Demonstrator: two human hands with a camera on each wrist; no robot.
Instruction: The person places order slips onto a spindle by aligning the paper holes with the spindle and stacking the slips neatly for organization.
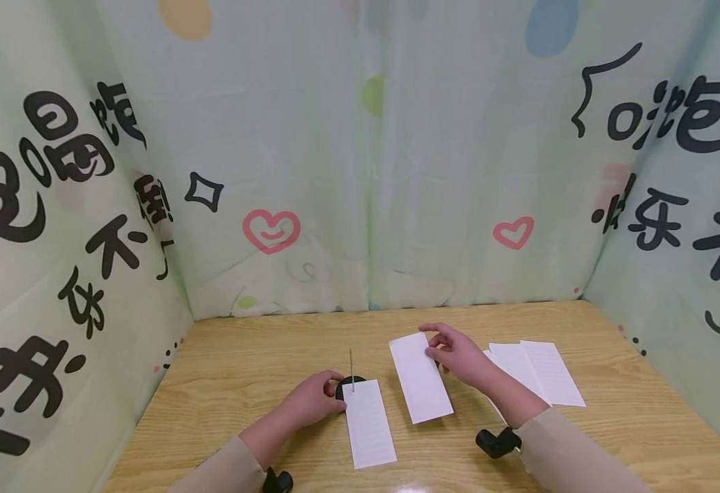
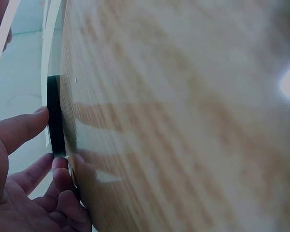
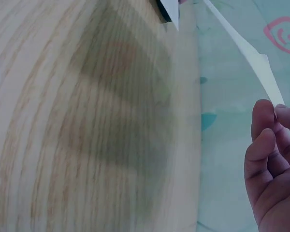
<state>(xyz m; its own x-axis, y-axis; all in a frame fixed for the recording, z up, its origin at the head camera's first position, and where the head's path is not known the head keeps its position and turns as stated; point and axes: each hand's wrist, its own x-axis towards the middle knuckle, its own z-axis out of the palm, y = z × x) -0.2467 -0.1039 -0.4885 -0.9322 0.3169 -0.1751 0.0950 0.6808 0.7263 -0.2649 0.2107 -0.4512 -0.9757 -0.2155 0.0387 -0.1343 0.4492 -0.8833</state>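
A paper spike stands on the table, its thin metal rod [image 1: 351,364] upright on a round black base [image 1: 339,392]. My left hand [image 1: 313,402] holds that base at its left edge, thumb and fingers about its rim; the left wrist view shows the base's dark side [image 2: 55,118]. One printed white slip [image 1: 370,426] lies over the base, and the rod meets its top left corner. In my right hand [image 1: 458,352], another white slip [image 1: 420,380] is pinched by its upper right edge, raised above the table and tilted.
More white slips [image 1: 554,373] lie overlapped on the right of the wooden table [image 1: 243,356], partly behind the right forearm. Printed curtains [image 1: 311,157] enclose the back and both sides. Each wrist wears a black camera [image 1: 497,442].
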